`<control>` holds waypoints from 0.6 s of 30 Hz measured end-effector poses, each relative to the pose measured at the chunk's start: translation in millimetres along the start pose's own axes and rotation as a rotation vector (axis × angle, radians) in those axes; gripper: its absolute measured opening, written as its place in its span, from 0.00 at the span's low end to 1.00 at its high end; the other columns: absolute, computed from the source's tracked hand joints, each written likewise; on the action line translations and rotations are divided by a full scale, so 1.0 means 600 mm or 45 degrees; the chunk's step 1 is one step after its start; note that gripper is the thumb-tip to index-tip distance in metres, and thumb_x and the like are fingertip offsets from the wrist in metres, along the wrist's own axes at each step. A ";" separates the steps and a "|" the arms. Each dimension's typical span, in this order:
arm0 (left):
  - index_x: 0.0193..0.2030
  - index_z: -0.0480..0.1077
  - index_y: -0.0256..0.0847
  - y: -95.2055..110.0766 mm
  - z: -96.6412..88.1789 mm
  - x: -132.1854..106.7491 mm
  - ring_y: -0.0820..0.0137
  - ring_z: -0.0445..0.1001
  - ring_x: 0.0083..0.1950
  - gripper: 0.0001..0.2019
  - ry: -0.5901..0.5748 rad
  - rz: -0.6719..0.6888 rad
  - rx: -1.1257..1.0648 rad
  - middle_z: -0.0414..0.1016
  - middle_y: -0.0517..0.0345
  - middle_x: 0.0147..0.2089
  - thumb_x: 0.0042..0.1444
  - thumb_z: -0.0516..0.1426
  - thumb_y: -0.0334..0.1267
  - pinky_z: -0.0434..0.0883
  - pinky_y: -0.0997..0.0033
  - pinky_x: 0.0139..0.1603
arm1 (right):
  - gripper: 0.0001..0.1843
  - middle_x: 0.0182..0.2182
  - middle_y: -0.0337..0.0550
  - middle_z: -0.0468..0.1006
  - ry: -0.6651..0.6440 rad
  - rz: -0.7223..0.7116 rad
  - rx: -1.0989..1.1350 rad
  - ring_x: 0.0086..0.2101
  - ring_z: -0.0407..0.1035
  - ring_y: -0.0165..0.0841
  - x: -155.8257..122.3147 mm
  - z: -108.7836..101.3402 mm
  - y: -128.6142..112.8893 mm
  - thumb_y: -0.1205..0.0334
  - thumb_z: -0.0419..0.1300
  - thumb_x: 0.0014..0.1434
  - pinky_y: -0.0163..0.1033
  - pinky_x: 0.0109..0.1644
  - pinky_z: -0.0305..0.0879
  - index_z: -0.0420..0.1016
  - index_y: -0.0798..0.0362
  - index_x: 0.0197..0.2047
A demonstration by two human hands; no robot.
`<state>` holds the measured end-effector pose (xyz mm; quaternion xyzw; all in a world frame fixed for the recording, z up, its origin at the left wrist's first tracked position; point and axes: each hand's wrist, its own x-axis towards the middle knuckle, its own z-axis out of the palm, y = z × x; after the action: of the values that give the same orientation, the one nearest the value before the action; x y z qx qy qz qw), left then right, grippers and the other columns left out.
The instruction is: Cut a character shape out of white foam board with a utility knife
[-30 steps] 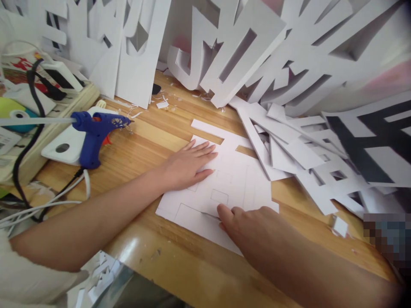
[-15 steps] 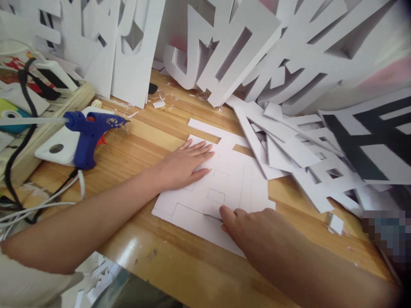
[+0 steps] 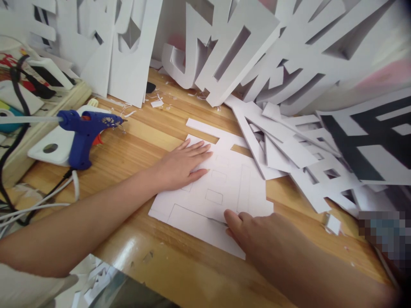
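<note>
I see the left hand (image 3: 180,170) flat, fingers spread, likely keeping the flat white line-drawn board (image 3: 192,204) steady mid-frame; the right hand (image 3: 257,231) clutches a thin grey blade (image 3: 217,221) (handle hidden).

On my screen I count one left hand (image 3: 180,169) and one right hand (image 3: 260,235), one marked sheet (image 3: 195,206) at centre, one blue glue gun (image 3: 81,134) at left, one black-and-white panel (image 3: 349,145) far right; the piled white pieces (image 3: 282,147) overlap too much.
</note>
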<state>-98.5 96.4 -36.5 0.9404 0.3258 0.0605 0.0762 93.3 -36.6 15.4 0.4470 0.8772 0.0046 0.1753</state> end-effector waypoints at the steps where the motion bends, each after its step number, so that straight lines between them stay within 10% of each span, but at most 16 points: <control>1: 0.64 0.52 0.37 0.000 0.000 0.000 0.69 0.43 0.68 0.25 0.000 0.001 -0.001 0.49 0.54 0.67 0.64 0.42 0.47 0.36 0.63 0.67 | 0.19 0.17 0.30 0.65 -0.007 0.009 0.010 0.14 0.61 0.29 -0.001 0.001 0.001 0.80 0.54 0.41 0.39 0.19 0.35 0.59 0.49 0.34; 18: 0.64 0.52 0.36 -0.001 0.003 0.002 0.70 0.43 0.68 0.25 0.001 0.005 0.004 0.49 0.54 0.67 0.64 0.41 0.47 0.37 0.63 0.67 | 0.21 0.16 0.29 0.65 -0.040 -0.009 0.009 0.12 0.60 0.29 -0.020 0.008 0.009 0.77 0.57 0.36 0.38 0.17 0.29 0.58 0.48 0.34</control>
<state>-97.5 97.6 -38.5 0.9411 0.3241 0.0606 0.0746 105.6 -43.5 15.8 0.4446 0.8759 -0.0060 0.1874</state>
